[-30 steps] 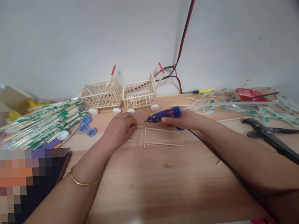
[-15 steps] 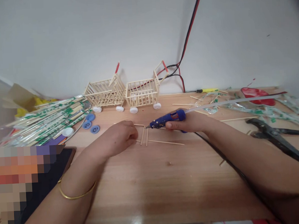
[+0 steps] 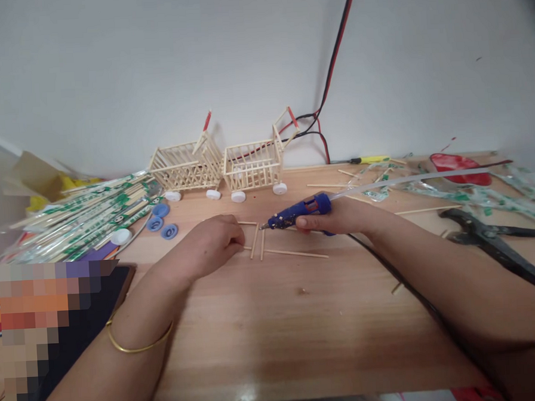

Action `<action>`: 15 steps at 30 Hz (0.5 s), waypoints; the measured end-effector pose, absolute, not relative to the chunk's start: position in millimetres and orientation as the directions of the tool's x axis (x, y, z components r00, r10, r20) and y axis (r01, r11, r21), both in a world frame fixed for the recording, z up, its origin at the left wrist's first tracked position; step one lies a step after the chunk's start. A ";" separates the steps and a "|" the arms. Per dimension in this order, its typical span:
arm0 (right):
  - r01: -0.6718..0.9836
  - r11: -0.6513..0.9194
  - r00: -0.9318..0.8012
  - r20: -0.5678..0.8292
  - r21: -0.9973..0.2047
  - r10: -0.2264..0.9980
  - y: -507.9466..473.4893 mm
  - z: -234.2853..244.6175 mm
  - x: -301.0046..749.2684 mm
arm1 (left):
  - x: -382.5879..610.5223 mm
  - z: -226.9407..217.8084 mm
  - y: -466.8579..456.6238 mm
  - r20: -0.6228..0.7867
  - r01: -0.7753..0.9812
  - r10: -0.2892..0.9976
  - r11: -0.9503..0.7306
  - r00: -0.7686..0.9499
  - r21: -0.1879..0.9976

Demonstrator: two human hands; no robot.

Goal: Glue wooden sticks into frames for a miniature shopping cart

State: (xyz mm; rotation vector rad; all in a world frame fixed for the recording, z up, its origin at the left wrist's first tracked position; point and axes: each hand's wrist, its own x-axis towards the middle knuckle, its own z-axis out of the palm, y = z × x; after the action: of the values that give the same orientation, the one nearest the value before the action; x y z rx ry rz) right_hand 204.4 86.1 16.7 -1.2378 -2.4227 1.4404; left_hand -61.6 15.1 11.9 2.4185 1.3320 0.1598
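Right grip (image 3: 338, 218) is wrapped around the glue gun (image 3: 290, 215), thumb showing on the near side, with the nozzle (image 3: 263, 227) right by the top ends of two short sticks (image 3: 262, 242), though I can't tell if it's actually touching. Left grip (image 3: 216, 242) has its fingers curled in at the other side of the layout, can't tell if they're pinching anything. Sticks lie on the table (image 3: 256, 333) between both grips, carts (image 3: 252, 168) standing behind.
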 end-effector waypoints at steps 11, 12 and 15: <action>0.480 0.312 -0.768 -0.221 -0.820 0.601 77.3 11.9 198.7 | -60.7 13.5 15.0 -0.085 0.804 0.845 -0.465 0.528 0.370; 0.478 0.316 -0.771 -0.219 -0.820 0.598 74.8 12.7 196.8 | -60.5 14.2 15.0 -0.089 0.804 0.844 -0.463 0.528 0.374; 0.506 0.318 -0.762 -0.243 -0.801 0.600 68.1 16.6 191.6 | -60.0 16.6 15.0 -0.092 0.804 0.850 -0.449 0.519 0.389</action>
State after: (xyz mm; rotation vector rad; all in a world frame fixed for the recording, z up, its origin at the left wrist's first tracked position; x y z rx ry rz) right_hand 191.6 68.1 16.6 -1.0403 -2.4682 1.4429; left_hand -60.0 15.0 16.6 2.3795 1.3642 0.1632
